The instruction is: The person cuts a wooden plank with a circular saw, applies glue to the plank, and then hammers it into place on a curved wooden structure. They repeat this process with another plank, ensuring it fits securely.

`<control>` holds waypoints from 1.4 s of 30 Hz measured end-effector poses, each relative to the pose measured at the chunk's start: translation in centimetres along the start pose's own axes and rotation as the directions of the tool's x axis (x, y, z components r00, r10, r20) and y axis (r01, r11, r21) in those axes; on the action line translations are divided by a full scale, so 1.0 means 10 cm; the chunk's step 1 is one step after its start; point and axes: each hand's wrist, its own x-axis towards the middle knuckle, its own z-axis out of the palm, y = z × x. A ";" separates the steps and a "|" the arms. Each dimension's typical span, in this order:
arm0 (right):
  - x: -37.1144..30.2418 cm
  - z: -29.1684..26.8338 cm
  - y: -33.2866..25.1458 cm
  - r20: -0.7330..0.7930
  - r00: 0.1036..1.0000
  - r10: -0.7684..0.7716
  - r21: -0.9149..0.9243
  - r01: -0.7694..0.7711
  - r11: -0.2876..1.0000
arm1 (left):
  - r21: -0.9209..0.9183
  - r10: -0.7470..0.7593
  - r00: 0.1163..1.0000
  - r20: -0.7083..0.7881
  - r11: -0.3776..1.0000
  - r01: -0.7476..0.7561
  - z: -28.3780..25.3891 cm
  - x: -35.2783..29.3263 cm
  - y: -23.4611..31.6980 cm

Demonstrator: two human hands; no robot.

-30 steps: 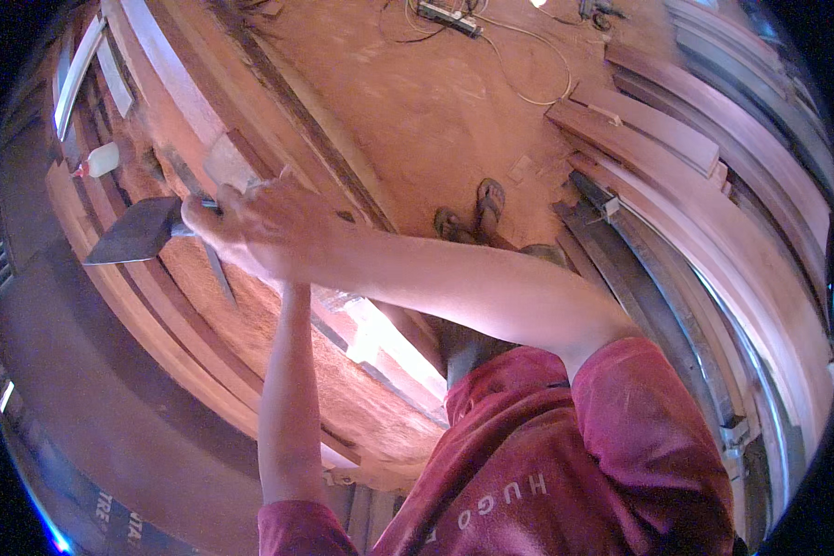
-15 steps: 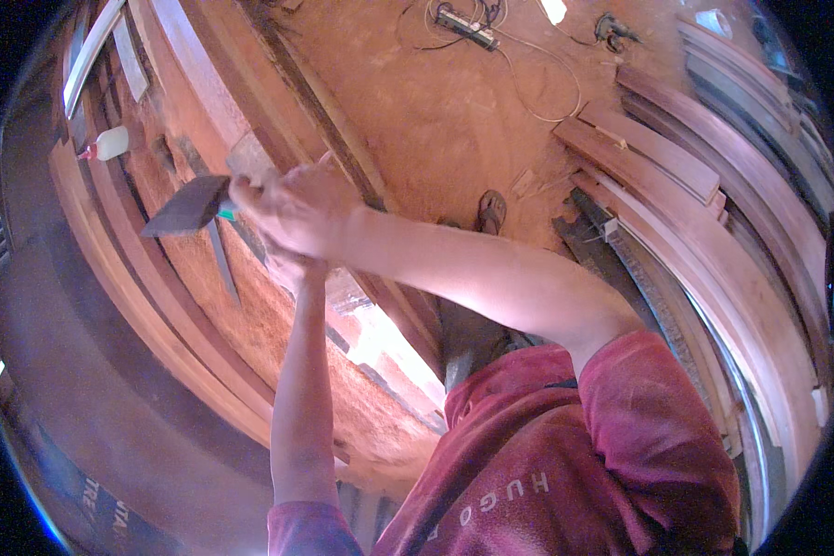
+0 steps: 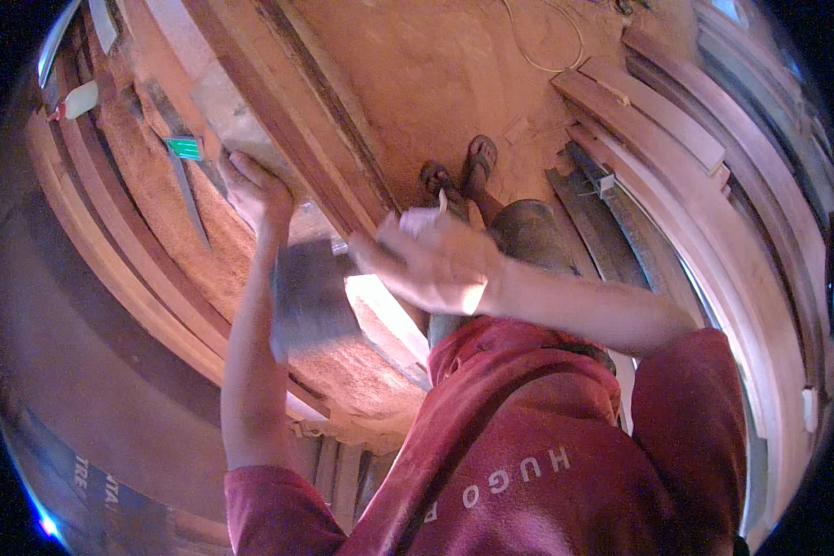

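Note:
My right hand (image 3: 435,259), blurred by motion, is wrapped round a tool with a broad, dark, flat blade (image 3: 315,296); its handle is hidden in my fist. The blade hangs just right of my left forearm. My left hand (image 3: 261,196) curls over the edge of a pale, greyish flat wooden piece (image 3: 246,116) on the long bench. Beyond my left fingers lies a small green rectangle (image 3: 184,148) with pale markings. A thin pointed strip (image 3: 192,204) rests on the sawdust beside it.
A white bottle with a red cap (image 3: 81,100) stands at the left near long timber rails (image 3: 125,250). Dark beams (image 3: 296,111) run diagonally past my hands. Planks (image 3: 676,139) are stacked at the right. A cable (image 3: 565,65) lies on the dusty floor at the top.
My right hand has swung right and nearer my body with the bladed tool, away from my left hand. The green rectangle now shows more fully. The view has shifted slightly.

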 end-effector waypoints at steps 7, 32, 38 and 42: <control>-0.33 0.52 -0.09 0.378 0.898 0.224 -0.158 -0.176 0.972 | -0.115 -0.187 0.980 0.061 0.974 0.193 -0.02 0.04 0.08; -0.25 0.46 -0.27 0.381 0.895 0.232 -0.173 -0.178 0.969 | -0.026 -0.226 0.969 0.100 0.973 0.230 -0.09 0.05 0.21; -0.18 0.48 -0.40 0.337 0.905 0.258 -0.262 -0.174 0.949 | 0.025 -0.214 0.975 0.062 0.977 0.213 -0.05 0.01 0.12; -0.21 0.43 -0.47 0.309 0.943 0.119 -0.209 -0.055 0.976 | -0.050 -0.189 0.980 0.056 0.980 0.192 -0.05 0.02 0.16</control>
